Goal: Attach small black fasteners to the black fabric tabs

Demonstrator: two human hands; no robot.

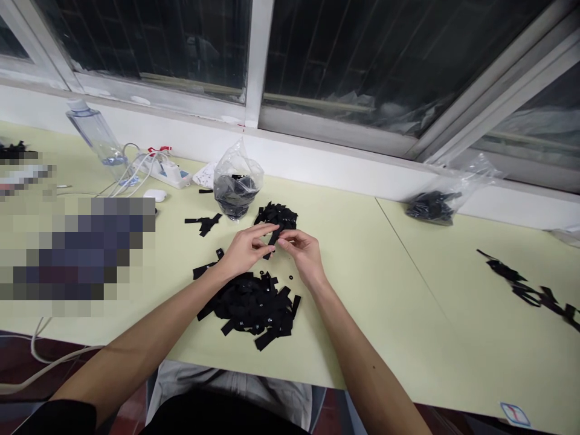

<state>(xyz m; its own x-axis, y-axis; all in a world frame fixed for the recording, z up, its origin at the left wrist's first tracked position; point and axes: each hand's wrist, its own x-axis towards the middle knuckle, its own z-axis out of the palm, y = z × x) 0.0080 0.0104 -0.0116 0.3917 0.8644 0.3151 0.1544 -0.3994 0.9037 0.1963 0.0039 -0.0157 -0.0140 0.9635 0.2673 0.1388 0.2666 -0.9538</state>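
Note:
A short black fabric strip (273,240) is held between my two hands above the table. My left hand (247,249) grips it from the left with thumb and fingers. From the right, the thumb and fingertips of my right hand (306,254) pinch its edge. Just beyond the hands lies a heap of black strips (276,212). Nearer to me, a larger pile of black strips (258,305) spreads out, some bearing small white marks. Two small black rings (290,277) lie between that pile and my hands.
A clear bag of black pieces (238,187) stands behind the heap; another bag (432,205) lies by the window. On the left are a tilted bottle (97,136), a power strip (170,172), cables and a white case (154,195). Black straps (521,284) lie far right.

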